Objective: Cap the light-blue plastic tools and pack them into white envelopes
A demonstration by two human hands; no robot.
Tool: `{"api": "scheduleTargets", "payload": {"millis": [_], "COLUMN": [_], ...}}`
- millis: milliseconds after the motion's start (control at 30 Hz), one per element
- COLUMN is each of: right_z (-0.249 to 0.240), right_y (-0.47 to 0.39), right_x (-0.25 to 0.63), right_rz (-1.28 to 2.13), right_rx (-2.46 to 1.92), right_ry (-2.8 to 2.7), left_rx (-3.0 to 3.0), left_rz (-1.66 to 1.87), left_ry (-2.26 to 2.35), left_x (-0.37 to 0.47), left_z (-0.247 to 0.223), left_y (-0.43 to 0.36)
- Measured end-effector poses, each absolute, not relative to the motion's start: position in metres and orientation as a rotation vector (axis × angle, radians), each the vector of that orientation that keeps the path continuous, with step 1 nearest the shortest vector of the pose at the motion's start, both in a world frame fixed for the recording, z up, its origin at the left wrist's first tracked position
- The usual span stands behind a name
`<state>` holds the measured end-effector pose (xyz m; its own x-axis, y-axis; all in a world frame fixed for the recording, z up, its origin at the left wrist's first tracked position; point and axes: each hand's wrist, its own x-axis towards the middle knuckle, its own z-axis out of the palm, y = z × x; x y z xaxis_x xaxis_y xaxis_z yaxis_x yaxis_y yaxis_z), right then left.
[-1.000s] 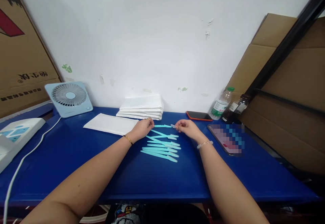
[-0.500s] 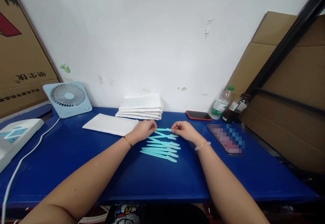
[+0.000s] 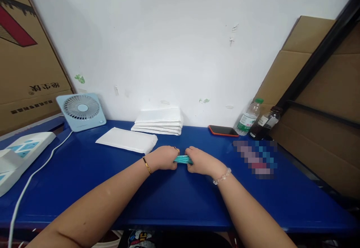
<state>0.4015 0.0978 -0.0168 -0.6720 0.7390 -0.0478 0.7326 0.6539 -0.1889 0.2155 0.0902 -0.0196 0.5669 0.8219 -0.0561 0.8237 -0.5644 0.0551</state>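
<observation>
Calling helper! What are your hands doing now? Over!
Left hand and right hand gripping turquoise bundle. White packet beside left hand. Nothing visible between hands and bundle. Over.

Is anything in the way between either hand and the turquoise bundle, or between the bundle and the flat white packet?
Nothing visible separates the left hand or right hand from the turquoise bundle; they grip its opposite ends. Towards the white packet, only the left hand itself lies between.

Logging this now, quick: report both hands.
Left hand: closed on the turquoise sticks.
Right hand: closed on the same sticks' other end.
</observation>
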Motion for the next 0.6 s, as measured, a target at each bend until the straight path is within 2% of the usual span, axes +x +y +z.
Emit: {"api": "scheduleTargets", "payload": {"millis": [233,433,533,600], "right_z": [-0.026,-0.027,-0.025,-0.022], "right_y": [0.100,0.102,0.107,0.112], "right_x": [0.387,0.385,0.392,0.400], "right_rz": [-0.024,-0.028,-0.010,0.026], "right_rx": [-1.293,-1.347,-1.375,-1.407], "right_ry": [-2.829,-2.774,-2.782,-2.757], "left_rx": [2.827,2.792,2.725,2.608], "left_rz": [-0.007,0.079,0.195,0.132], "left_ry": [1.457,1.468,1.480,1.667], "left_x": [0.217,0.214,0.183,0.149], "left_z": [-0.023,-0.006,0.011,0.021], "left_y": [0.090,0.089,0.098,0.105]}}
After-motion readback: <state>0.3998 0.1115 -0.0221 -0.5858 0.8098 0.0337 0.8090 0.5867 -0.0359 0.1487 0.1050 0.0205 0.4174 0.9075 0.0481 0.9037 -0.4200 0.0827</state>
